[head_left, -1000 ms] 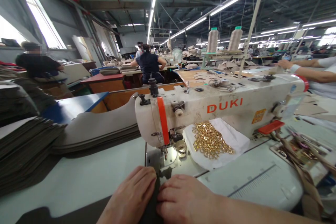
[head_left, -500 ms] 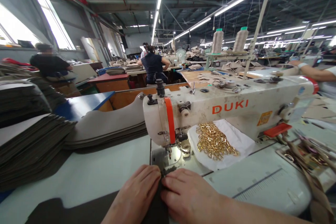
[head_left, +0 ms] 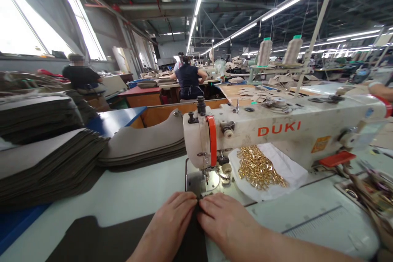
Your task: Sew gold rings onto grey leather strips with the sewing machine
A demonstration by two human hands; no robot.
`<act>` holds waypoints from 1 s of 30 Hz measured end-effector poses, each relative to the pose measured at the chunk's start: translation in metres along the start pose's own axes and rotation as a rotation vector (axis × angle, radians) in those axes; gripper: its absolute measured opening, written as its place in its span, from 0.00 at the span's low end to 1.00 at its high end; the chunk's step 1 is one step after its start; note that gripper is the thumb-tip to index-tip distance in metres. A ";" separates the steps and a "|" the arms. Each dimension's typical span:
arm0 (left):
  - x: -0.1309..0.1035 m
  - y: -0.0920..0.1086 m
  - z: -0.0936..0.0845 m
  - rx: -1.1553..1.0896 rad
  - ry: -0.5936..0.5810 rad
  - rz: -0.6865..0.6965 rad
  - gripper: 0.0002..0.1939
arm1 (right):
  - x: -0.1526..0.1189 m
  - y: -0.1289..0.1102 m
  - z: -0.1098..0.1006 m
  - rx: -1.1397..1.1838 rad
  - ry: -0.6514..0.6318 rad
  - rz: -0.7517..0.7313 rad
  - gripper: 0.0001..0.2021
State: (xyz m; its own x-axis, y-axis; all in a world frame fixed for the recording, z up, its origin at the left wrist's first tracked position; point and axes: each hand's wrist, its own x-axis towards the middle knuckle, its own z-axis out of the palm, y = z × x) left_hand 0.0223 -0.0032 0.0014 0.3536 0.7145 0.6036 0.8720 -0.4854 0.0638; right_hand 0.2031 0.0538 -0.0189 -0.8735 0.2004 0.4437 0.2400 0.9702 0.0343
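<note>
Both of my hands are close together just in front of the needle area of a white sewing machine (head_left: 245,131) marked DUKI. My left hand (head_left: 173,219) pinches the edge of a dark fabric piece (head_left: 123,239), which spreads out to the left and under my wrists. Thumb and fingers of my right hand (head_left: 224,219) are closed on the same edge, almost touching the left fingertips. What lies right between the fingertips is mostly hidden. The metal needle plate (head_left: 196,180) shows beyond my fingers, beneath the needle.
Gold metal rings (head_left: 258,168) lie heaped on a white sheet (head_left: 294,168) under the machine arm. Stacks of dark cut pieces (head_left: 46,163) and curved pieces (head_left: 144,139) stand at left. A tray of straps and fittings (head_left: 365,188) sits at right. Other people work behind.
The view has turned slightly left, so everything sits further right. My hands stay at the fabric edge, and the small bit of dark material seen between them is now mostly covered.
</note>
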 end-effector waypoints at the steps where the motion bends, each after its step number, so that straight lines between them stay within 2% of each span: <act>1: 0.001 0.001 0.000 0.001 0.006 0.001 0.14 | 0.000 0.000 -0.002 -0.011 -0.011 -0.007 0.08; 6: 0.010 0.000 0.007 -0.036 0.028 0.004 0.14 | 0.001 0.011 -0.006 -0.059 -0.052 -0.012 0.05; 14: 0.031 -0.014 0.029 -0.051 0.031 0.044 0.14 | 0.001 0.033 -0.006 -0.065 -0.097 0.061 0.03; 21: 0.037 -0.024 0.032 -0.017 0.042 0.077 0.15 | 0.004 0.038 -0.006 -0.002 -0.076 0.099 0.05; 25: 0.038 -0.028 0.034 -0.016 0.029 0.052 0.16 | 0.006 0.040 -0.006 0.003 -0.085 0.116 0.03; 30: 0.041 -0.027 0.032 0.012 0.077 0.084 0.18 | 0.008 0.041 -0.007 -0.007 -0.093 0.111 0.02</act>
State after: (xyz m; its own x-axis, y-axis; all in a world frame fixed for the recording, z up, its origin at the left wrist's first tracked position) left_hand 0.0240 0.0552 -0.0013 0.3987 0.6305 0.6660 0.8447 -0.5353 0.0010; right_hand 0.2093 0.0943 -0.0075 -0.8766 0.3188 0.3604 0.3403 0.9403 -0.0039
